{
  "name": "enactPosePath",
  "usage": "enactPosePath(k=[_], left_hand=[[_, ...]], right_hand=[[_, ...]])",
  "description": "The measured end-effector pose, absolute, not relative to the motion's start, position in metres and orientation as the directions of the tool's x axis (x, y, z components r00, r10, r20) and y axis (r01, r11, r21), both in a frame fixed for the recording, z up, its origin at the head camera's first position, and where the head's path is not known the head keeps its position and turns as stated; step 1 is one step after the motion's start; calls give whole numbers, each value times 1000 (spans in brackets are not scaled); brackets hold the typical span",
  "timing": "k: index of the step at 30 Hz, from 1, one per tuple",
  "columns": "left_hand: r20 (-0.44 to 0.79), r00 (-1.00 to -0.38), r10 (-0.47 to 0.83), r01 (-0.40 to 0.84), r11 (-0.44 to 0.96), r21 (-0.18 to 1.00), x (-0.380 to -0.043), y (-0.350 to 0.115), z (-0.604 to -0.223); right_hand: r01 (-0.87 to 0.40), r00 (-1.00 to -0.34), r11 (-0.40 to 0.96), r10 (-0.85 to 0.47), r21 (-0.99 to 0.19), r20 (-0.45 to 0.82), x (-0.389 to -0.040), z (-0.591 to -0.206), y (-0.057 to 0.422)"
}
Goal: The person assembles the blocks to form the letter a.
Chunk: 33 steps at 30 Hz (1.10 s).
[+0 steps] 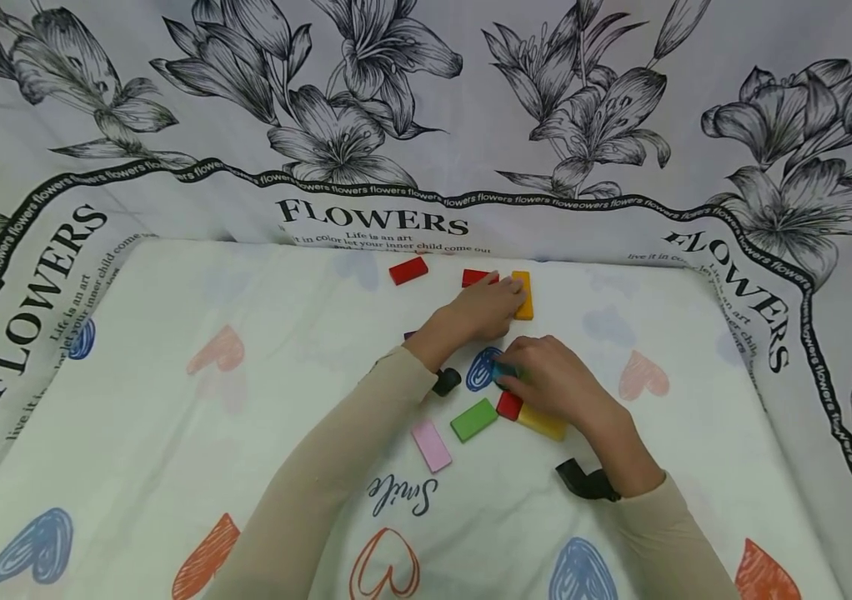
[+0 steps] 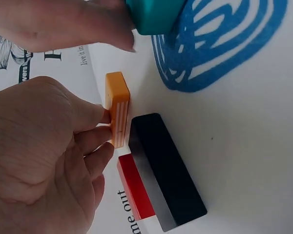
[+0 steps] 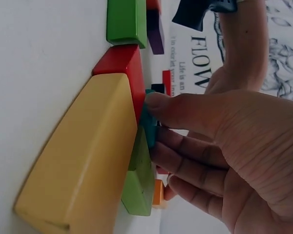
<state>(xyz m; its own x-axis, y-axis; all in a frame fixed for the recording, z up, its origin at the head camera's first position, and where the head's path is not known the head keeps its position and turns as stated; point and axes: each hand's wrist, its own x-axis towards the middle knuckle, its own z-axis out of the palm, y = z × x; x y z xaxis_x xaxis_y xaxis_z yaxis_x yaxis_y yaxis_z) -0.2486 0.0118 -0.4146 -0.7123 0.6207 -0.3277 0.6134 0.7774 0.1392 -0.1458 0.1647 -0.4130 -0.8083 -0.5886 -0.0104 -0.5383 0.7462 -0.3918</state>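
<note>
My left hand [image 1: 488, 308] reaches to the back, its fingertips and thumb on an orange block [image 2: 118, 109]. A black block [image 2: 166, 170] and a red block [image 2: 136, 187] lie side by side near those fingers; the head view hides the black one behind the hand. With thumb and fingers my right hand [image 1: 549, 375] pinches a teal block [image 3: 148, 119] over a blue printed heart [image 1: 481, 369]. Close below it are a yellow block [image 1: 542, 423], a small red block [image 1: 509, 406] and a light green block [image 3: 140, 180], which the right hand hides from the head view.
A green block [image 1: 474, 420] and a pink block [image 1: 431, 446] lie nearer the front. Another red block [image 1: 408, 270] is at the back. A purple block [image 3: 155, 31] shows partly beyond the green one. Flower-printed cloth [image 1: 373, 218] rises behind the white surface.
</note>
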Motion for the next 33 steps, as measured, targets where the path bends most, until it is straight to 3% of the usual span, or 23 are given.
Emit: enactPosePath(k=[11, 18, 23, 33], left_hand=[[-305, -737, 604, 596, 792, 128, -251, 11, -412], [-262, -781, 566, 508, 821, 261, -254, 13, -412], [-210, -807, 551, 514, 832, 209, -264, 11, -416], [-223, -778, 587, 563, 810, 166, -270, 13, -422]], right_hand=[[-479, -846, 778, -532, -407, -21, -174, -403, 180], [-489, -838, 772, -545, -406, -25, -191, -404, 190], [-495, -836, 781, -548, -381, -36, -200, -403, 190], [-492, -834, 796, -548, -353, -72, -206, -404, 192]])
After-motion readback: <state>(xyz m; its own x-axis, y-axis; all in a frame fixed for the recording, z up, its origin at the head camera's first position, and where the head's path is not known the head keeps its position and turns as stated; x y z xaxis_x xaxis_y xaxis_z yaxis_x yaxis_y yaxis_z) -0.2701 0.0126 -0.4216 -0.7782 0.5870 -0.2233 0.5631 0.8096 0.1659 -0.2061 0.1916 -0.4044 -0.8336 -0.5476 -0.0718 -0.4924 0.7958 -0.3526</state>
